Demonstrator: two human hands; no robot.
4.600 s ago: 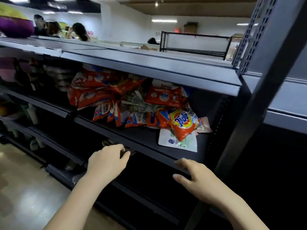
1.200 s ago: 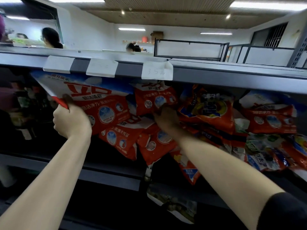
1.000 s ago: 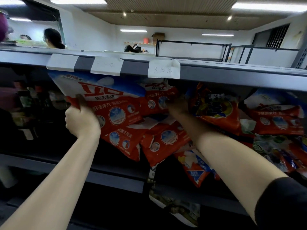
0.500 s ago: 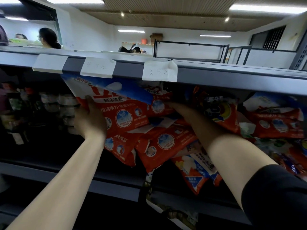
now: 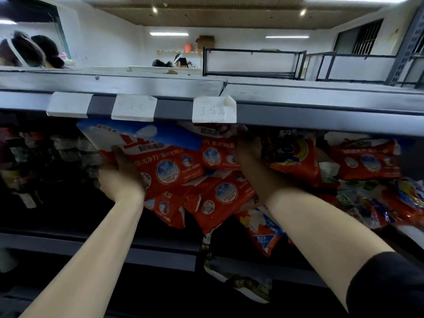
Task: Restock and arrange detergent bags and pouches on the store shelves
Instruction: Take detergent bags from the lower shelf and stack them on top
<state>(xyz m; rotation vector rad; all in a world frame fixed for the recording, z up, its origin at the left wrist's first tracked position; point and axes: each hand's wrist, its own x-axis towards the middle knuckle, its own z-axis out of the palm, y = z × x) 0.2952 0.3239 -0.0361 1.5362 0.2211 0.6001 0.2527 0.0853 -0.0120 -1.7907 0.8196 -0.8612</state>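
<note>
Two hands inside the grey metal shelf [image 5: 137,253] bay: left hand [image 5: 121,180] grips the large red-and-blue plastic detergent bag [image 5: 160,154] at its left edge – right hand [image 5: 249,149] reaches among red pouches [image 5: 220,196]; its fingers' state cannot be told

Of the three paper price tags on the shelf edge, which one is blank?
The leftmost tag, above the left hand. No writing shows on it, while the middle tag carries faint handwriting and the right tag reads 3.5.
</note>
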